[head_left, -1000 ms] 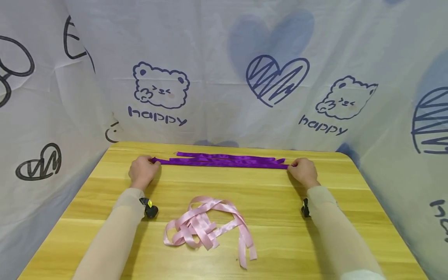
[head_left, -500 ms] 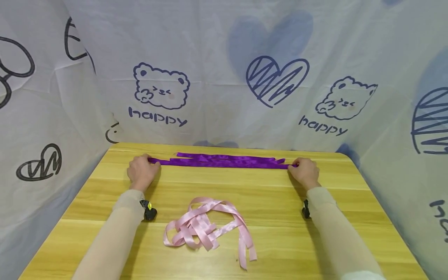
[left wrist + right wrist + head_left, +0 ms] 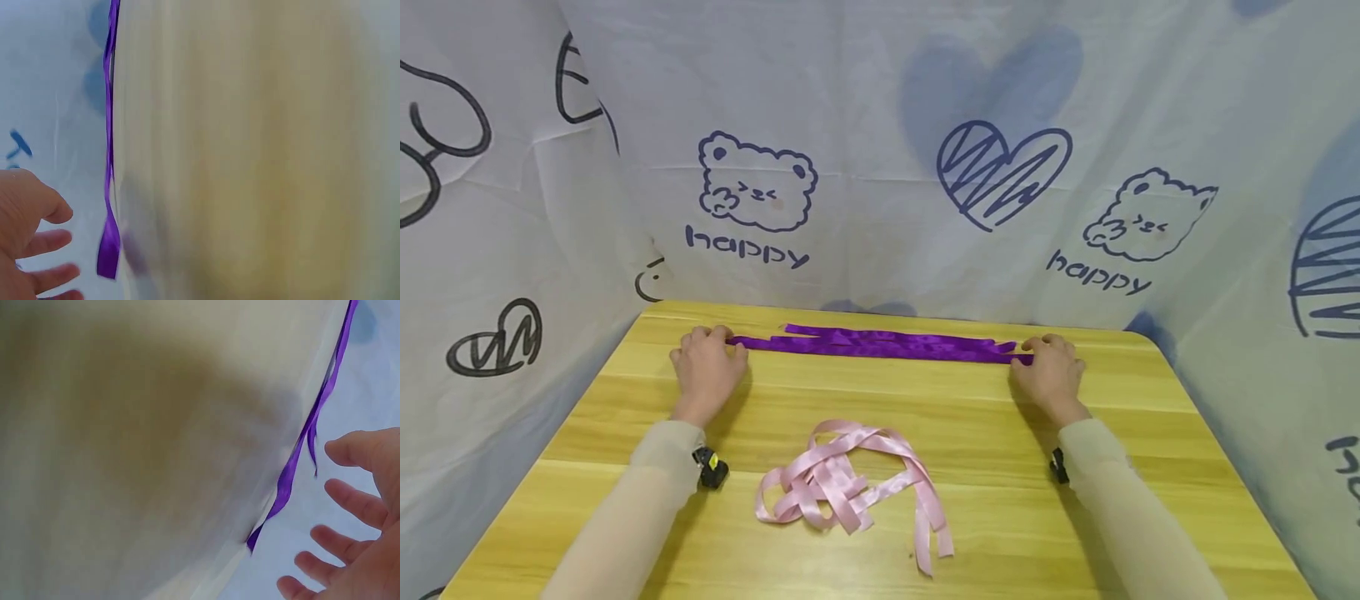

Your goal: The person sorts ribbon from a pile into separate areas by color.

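Observation:
Several purple ribbons (image 3: 880,345) lie flat side by side along the far part of the table. At their left end is my left hand (image 3: 707,367); its fingers are parted and stand clear of the ribbon end (image 3: 108,253) in the left wrist view. My right hand (image 3: 1049,375) is by the right end, with thumb and fingers spread apart from the purple ribbon (image 3: 286,481) in the right wrist view. Nothing is held in either hand. Nearer to me, a loose tangle of pink ribbon (image 3: 835,493) lies on the table.
The wooden table (image 3: 1000,500) has its back edge just behind the purple ribbons. A white printed cloth (image 3: 865,225) hangs behind it and at both sides. A small black camera (image 3: 711,468) sits on the left wrist.
Both hands have let go of the ends of the front purple ribbon, and their fingers have opened. That ribbon now lies against the others. The head view has shifted slightly.

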A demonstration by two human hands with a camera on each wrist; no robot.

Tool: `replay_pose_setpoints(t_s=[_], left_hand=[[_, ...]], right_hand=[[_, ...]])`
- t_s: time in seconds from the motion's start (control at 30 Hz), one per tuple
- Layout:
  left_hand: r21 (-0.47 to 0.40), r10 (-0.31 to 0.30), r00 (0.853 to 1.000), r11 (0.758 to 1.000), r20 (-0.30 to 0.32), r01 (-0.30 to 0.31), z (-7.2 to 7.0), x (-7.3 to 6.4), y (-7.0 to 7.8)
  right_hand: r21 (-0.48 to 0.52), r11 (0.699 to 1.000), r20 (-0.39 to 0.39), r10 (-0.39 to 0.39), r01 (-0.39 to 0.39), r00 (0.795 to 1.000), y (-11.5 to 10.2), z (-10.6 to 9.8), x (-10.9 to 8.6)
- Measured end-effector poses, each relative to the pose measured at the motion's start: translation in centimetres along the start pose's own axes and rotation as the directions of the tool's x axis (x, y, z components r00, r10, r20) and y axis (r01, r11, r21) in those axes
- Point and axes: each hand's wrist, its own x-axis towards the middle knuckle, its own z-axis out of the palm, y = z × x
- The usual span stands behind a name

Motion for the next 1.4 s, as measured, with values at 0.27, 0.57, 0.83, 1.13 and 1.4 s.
replay_pose_setpoints(t_s=[0.27,0.57,0.83,1.13,1.4], left_hand=[[-0.041,0.225,0.972,0.974,0.072,-0.223,0.1,-2.6,3.1],[-0.201,0.309,0.882,0.947,0.356,-0.251,-0.4,-5.4,7.1],[-0.24,0.336,0.811,0.939,0.479,-0.248,0.1,-6.9,9.2],[-0.24,0.319,0.794,0.945,0.517,-0.223,0.5,-7.9,10.1],[-0.274,0.395,0.76,0.917,0.516,-0.29,0.5,-8.2,10.3]], right_hand=[[0.085,0.977,0.011,-0.196,0.194,0.981,-3.1,1.3,-2.1],[0.131,0.876,0.002,-0.468,0.463,0.884,-7.4,2.5,-3.8],[0.233,0.805,0.099,-0.577,0.545,0.811,-11.0,2.7,-5.5],[0.342,0.752,0.222,-0.647,0.563,0.729,-14.3,2.7,-6.9],[0.366,0.713,0.318,-0.7,0.598,0.64,-16.6,2.9,-7.6]])
